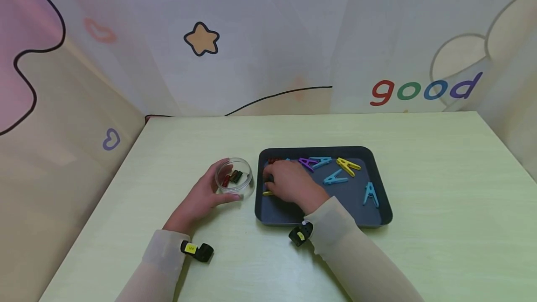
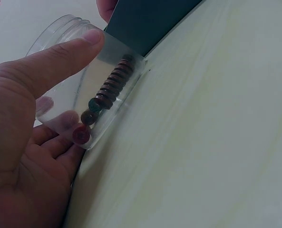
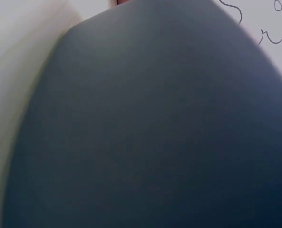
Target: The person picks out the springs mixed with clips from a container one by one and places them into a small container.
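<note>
My left hand grips a clear round jar on the table, just left of the tray. Its thumb lies along the jar's near side. Small coil springs, dark and reddish, lie inside the jar. Over the left part of the dark tray, my right hand reaches down with bent fingers. A dark patch shows between its thumb and fingers; whether that is a held thing is unclear. A reddish spring lies just beyond this hand, and a yellow clip peeks out under it.
Elsewhere in the tray are plastic clips: a purple clip, a yellow clip and several blue ones, such as the blue clip at the right. The tray's raised rim surrounds them. A printed cloth hangs behind the table.
</note>
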The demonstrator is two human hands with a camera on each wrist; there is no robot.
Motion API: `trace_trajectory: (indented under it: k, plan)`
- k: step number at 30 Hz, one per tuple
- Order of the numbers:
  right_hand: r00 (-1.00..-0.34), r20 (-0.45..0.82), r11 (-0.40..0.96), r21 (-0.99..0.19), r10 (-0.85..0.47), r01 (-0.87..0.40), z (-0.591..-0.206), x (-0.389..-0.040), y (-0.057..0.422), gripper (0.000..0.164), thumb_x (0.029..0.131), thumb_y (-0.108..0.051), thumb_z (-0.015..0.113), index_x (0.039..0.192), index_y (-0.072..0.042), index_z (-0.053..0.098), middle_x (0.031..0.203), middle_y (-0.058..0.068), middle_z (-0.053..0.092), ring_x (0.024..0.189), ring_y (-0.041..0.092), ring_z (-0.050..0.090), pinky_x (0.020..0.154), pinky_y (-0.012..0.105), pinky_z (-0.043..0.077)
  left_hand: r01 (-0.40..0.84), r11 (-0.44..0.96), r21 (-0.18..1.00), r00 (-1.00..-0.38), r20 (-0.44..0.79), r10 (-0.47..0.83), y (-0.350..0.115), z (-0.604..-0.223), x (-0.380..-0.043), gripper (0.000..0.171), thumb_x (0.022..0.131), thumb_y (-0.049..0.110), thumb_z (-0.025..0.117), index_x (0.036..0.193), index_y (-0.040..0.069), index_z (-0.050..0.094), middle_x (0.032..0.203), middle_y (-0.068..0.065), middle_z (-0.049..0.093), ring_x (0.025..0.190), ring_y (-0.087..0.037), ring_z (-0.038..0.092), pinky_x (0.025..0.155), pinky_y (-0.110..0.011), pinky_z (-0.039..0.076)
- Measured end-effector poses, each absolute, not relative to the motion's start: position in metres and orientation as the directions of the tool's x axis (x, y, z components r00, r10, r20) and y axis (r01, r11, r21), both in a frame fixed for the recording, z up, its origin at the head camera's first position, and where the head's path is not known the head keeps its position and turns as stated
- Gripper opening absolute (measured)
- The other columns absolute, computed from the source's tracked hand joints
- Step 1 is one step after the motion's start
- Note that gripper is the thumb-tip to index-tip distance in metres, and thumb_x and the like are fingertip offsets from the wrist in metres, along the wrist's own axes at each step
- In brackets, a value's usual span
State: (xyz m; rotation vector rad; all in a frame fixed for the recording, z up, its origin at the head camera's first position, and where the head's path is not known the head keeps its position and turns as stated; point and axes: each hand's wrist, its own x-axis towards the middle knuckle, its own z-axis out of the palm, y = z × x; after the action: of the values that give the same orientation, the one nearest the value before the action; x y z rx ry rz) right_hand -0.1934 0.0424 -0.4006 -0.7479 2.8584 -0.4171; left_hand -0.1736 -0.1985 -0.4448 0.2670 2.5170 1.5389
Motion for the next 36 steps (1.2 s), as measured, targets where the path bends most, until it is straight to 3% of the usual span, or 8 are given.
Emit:
trace_trajectory:
  k: [6,13,22,29,36]
  plan:
    - [-0.870,-0.044,0.848,-0.252,-0.491,-0.466,-0.4020,-0.1954,0.0434,0.009,0.091,-0.024,0.067,0.095,-0.019,0.072,0.087,-0.004,0.070,0.078,0.017,0.059,0.083,0.038,0.051,0.062,0.449,0.891,-0.967,-0.057,0.247,-0.1980,-0.4441,-0.1733,0.097,0.072,0.033,0.086,0.149,0.031,0.026,0.152,0.000,0.040,0.145,-0.019,0.033,0.120,-0.046,0.024]
    - [-0.880,-0.036,0.855,-0.261,-0.474,-0.449,-0.4016,-0.1960,0.0428,0.017,0.092,-0.031,0.065,0.085,-0.018,0.073,0.067,-0.006,0.060,0.064,0.015,0.052,0.062,0.029,0.041,0.063,0.453,0.889,-0.967,-0.058,0.247,-0.1983,-0.4443,-0.1738,0.097,0.072,0.033,0.086,0.149,0.030,0.026,0.152,0.000,0.040,0.145,-0.018,0.033,0.120,-0.045,0.025]
    - [-0.893,-0.032,0.868,-0.256,-0.448,-0.426,-0.4005,-0.1949,0.0432,0.011,0.091,-0.024,0.066,0.094,-0.017,0.073,0.079,-0.003,0.068,0.066,0.015,0.055,0.064,0.030,0.046,0.059,0.451,0.890,-0.968,-0.059,0.244,-0.1985,-0.4458,-0.1744,0.098,0.071,0.031,0.086,0.149,0.029,0.027,0.152,0.000,0.041,0.144,-0.018,0.033,0.120,-0.045,0.024]
    - [-0.898,-0.034,0.870,-0.267,-0.439,-0.415,-0.3994,-0.1940,0.0431,0.005,0.088,-0.019,0.068,0.092,-0.018,0.071,0.083,-0.002,0.069,0.070,0.016,0.055,0.068,0.033,0.048,0.060,0.449,0.892,-0.968,-0.058,0.245,-0.1978,-0.4452,-0.1740,0.096,0.073,0.027,0.086,0.149,0.028,0.027,0.152,-0.001,0.041,0.145,-0.018,0.033,0.121,-0.045,0.024]
    - [-0.888,-0.062,0.862,-0.277,-0.457,-0.424,-0.4003,-0.1945,0.0433,0.015,0.090,-0.018,0.065,0.103,-0.021,0.073,0.095,-0.002,0.072,0.080,0.018,0.061,0.074,0.036,0.051,0.056,0.439,0.897,-0.967,-0.061,0.248,-0.1981,-0.4449,-0.1735,0.096,0.073,0.025,0.086,0.149,0.028,0.027,0.152,-0.001,0.040,0.145,-0.018,0.033,0.121,-0.044,0.024]
